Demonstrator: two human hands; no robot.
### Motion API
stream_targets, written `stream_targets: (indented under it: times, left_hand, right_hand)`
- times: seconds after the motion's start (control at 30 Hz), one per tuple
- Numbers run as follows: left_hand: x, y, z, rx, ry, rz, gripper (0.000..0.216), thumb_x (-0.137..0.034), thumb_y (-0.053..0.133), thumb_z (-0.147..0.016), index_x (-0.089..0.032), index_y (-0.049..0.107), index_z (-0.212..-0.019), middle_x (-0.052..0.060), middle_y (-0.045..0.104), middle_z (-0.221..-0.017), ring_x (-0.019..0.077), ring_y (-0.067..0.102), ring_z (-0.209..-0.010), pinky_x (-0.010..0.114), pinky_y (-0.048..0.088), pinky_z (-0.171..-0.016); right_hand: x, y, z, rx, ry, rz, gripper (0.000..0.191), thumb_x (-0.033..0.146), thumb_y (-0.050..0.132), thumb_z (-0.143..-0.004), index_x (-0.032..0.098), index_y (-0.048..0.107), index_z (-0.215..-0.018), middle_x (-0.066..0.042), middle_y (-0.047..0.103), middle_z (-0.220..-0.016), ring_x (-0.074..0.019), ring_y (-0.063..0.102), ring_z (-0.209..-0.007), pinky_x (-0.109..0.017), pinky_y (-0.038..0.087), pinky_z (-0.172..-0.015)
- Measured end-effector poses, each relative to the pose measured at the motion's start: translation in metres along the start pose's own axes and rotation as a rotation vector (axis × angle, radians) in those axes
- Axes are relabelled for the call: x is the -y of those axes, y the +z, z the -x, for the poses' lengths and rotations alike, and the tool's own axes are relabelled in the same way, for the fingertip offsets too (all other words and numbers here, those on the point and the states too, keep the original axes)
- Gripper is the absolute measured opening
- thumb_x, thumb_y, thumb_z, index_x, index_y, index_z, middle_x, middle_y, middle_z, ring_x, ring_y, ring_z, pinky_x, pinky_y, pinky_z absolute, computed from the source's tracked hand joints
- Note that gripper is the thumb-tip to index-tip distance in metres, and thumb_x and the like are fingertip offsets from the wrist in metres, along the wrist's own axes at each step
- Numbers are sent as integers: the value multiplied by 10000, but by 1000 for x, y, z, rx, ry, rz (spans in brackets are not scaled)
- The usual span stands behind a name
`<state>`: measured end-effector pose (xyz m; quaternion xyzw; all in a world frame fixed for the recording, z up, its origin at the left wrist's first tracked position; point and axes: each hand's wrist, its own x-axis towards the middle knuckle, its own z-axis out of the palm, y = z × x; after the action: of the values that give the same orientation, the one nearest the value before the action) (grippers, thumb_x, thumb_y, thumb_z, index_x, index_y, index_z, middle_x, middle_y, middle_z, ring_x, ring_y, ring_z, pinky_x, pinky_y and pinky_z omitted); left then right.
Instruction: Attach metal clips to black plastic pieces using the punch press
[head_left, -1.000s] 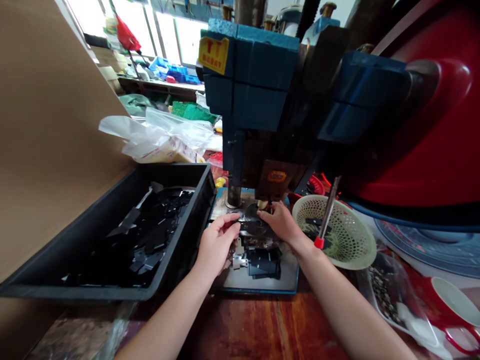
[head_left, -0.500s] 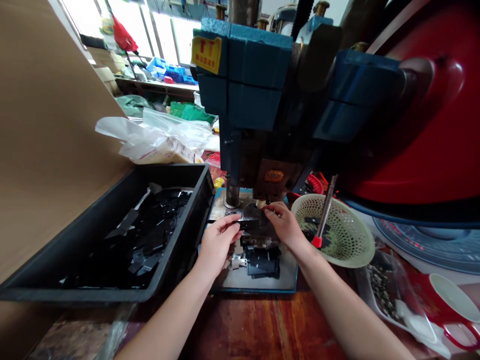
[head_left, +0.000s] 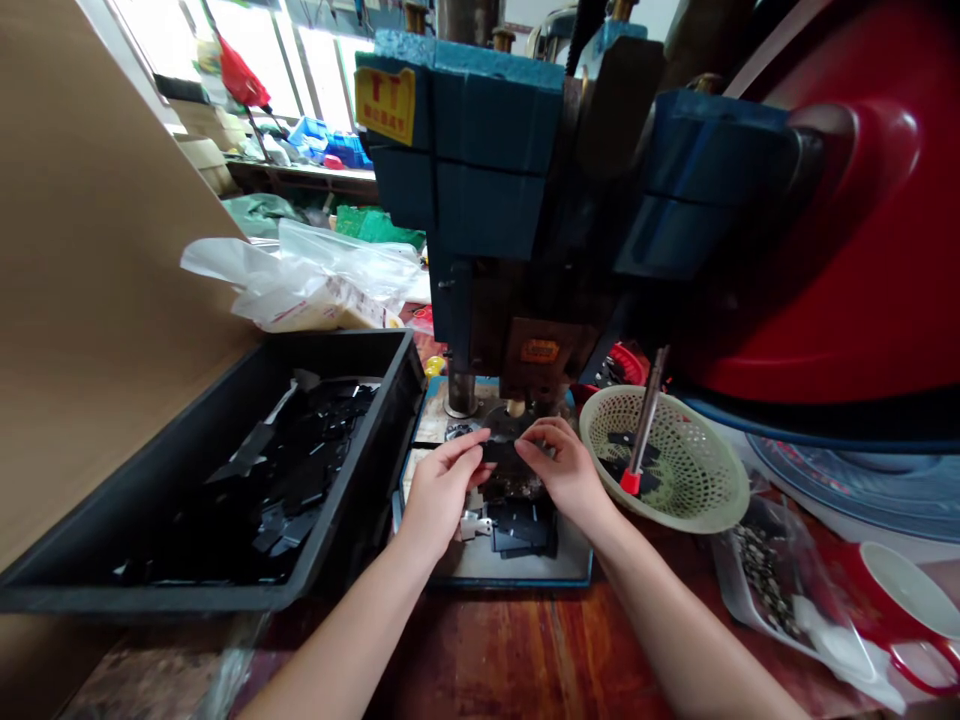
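Note:
My left hand (head_left: 439, 492) and my right hand (head_left: 566, 472) meet over the steel bed (head_left: 574, 558) of a blue press machine (head_left: 480, 200). Both pinch one small black flat piece (head_left: 501, 450), each on one end, just in front of the die (head_left: 510, 412). Below my fingers lies a small pile of black pieces (head_left: 525, 525) and a bright metal part (head_left: 471, 524) on the bed.
A black bin (head_left: 187, 480) with several black pieces stands at the left beside a cardboard sheet (head_left: 82, 280). A pale green mesh basket (head_left: 664, 455) with a red-tipped rod (head_left: 640, 440) sits at the right. A red cup (head_left: 907, 620) and plastic bags (head_left: 780, 590) lie further right.
Both hands have drawn back from under the die toward me and closed in on each other, bringing the black piece with them.

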<state>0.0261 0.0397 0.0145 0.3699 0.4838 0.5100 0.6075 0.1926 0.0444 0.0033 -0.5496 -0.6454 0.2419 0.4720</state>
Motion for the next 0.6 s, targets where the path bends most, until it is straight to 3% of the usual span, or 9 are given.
stream_targets:
  times: [0.23,0.33,0.43,0.6]
  left_hand:
    - [-2,5,-18,1,416,-592,218,-306,595,-792,-198,693,-954,45,703,-891,200,641,-809,318,489,-751]
    - [-9,10,-26,-17,466,-691,181,-285,589,-792,-197,700,-906,45,701,-895,208,631,-832,326,474,-767]
    - [-12,10,-25,29,374,-573,194,-312,607,-782,-191,702,-900,37,700,-856,191,630,-791,305,476,-749]
    - [-14,3,-9,90,-3,-150,266,-325,727,-669,-161,701,-878,17,684,-744,118,604,-638,211,476,-607]
  right_hand:
    - [-5,5,-12,-86,7,47,184,371,590,-801,205,648,-745,-47,585,-902,-193,549,-887,-324,420,-807]
    - [-6,4,-19,-120,7,37,218,392,568,-807,203,665,-761,-56,594,-903,-195,552,-879,-324,419,-809]
    - [-2,-3,-18,-86,52,-73,354,467,475,-855,200,693,-774,-49,611,-850,-183,561,-831,-300,412,-774]
    - [5,-11,0,-44,408,-382,511,621,471,-808,176,710,-727,8,510,-559,-128,448,-553,-252,313,-530]
